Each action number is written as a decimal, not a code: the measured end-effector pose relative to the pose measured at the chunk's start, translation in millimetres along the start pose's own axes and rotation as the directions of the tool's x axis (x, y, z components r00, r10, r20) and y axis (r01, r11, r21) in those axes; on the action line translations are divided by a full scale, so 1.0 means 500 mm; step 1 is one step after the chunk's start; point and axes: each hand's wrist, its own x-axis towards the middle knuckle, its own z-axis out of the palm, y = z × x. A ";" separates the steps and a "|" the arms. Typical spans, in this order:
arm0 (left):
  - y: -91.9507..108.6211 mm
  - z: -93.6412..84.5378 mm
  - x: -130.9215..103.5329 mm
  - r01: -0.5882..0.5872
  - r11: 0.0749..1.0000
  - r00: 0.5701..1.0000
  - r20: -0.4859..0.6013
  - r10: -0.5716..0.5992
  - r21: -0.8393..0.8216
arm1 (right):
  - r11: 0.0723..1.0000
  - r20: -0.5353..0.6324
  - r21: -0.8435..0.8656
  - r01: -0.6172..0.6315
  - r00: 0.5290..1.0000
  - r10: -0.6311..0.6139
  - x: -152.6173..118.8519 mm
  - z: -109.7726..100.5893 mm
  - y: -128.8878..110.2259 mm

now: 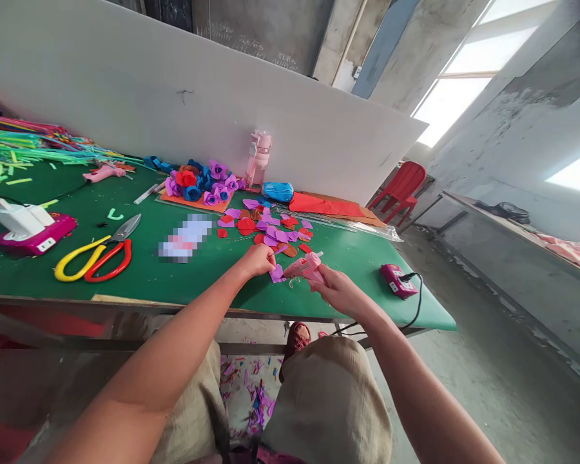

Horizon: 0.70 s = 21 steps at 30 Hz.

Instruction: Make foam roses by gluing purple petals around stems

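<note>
In my right hand (pixel 336 289) is a pink hot glue gun (pixel 305 265), its nozzle pointing left. Close to that nozzle, my left hand (pixel 261 260) pinches a small purple paper petal (pixel 277 274) just above the green table. Beyond both hands lies a loose spread of purple, red and brown paper petals (pixel 270 233). Farther back, finished-looking paper flowers (pixel 203 182) in purple, blue and red are heaped on an orange sheet.
Scissors (pixel 101 251) with yellow and red handles lie at left, near a magenta power strip (pixel 33 233) and a second pink glue gun (pixel 104 173). A pink bottle (pixel 258 160) stands against the white board. At right sits another magenta socket block (pixel 397 281) with a black cable.
</note>
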 end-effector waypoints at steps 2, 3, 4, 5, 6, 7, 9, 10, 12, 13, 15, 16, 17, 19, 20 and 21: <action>0.000 0.000 0.000 0.006 1.000 1.000 0.002 -0.006 0.007 | 1.000 -0.001 0.013 -0.003 1.000 0.003 0.000 -0.001 0.002; 0.001 0.000 0.001 0.010 1.000 1.000 0.004 -0.010 0.010 | 1.000 -0.001 0.020 -0.007 1.000 0.007 -0.001 -0.002 0.003; 0.001 -0.001 0.001 0.012 1.000 1.000 0.004 -0.012 0.011 | 1.000 -0.001 0.025 -0.011 1.000 0.011 -0.001 -0.002 0.003; 0.002 -0.001 0.001 0.013 1.000 1.000 0.006 -0.013 0.013 | 0.999 -0.001 0.030 -0.015 1.000 0.016 -0.002 -0.003 0.003; 0.002 -0.001 0.001 0.015 1.000 1.000 0.008 -0.015 0.016 | 0.999 -0.002 0.035 -0.018 1.000 0.018 -0.002 -0.003 0.003; 0.003 -0.002 0.001 0.017 1.000 1.000 0.011 -0.017 0.020 | 0.999 -0.001 0.042 -0.020 1.000 0.020 -0.003 -0.004 0.003; 0.002 -0.002 0.001 0.020 0.999 1.000 0.016 -0.020 0.027 | 0.998 0.000 0.055 -0.013 1.000 0.013 -0.003 -0.005 0.004; 0.002 -0.002 0.002 0.021 0.999 1.000 0.018 -0.022 0.030 | 0.998 -0.001 0.057 -0.010 1.000 0.010 -0.003 -0.005 0.005; 0.002 -0.003 0.002 0.019 0.999 1.000 0.017 -0.020 0.033 | 0.999 -0.006 0.052 -0.011 1.000 0.012 -0.003 -0.005 0.006; 0.001 -0.003 0.002 0.017 0.999 1.000 0.016 -0.018 0.035 | 0.999 -0.009 0.048 -0.013 1.000 0.014 -0.002 -0.005 0.006; 0.001 -0.003 0.002 0.017 0.999 1.000 0.015 -0.018 0.034 | 0.999 -0.015 0.039 -0.019 1.000 0.019 -0.002 -0.006 0.007; 0.001 -0.003 0.002 0.018 0.999 1.000 0.015 -0.019 0.032 | 0.999 -0.016 0.035 -0.020 1.000 0.020 -0.001 -0.006 0.007; 0.001 -0.003 0.002 0.021 0.999 1.000 0.014 -0.021 0.031 | 0.999 -0.016 0.031 -0.021 1.000 0.022 -0.001 -0.006 0.007; 0.001 -0.002 0.002 0.026 0.999 1.000 0.012 -0.027 0.029 | 0.999 -0.015 0.025 -0.024 1.000 0.025 -0.001 -0.007 0.007; 0.001 -0.002 0.002 0.029 0.999 1.000 0.012 -0.029 0.026 | 0.999 -0.013 0.026 -0.023 1.000 0.024 -0.001 -0.007 0.007; 0.001 -0.001 0.003 0.030 0.999 0.999 0.012 -0.031 0.024 | 0.999 -0.011 0.028 -0.022 1.000 0.022 -0.001 -0.007 0.007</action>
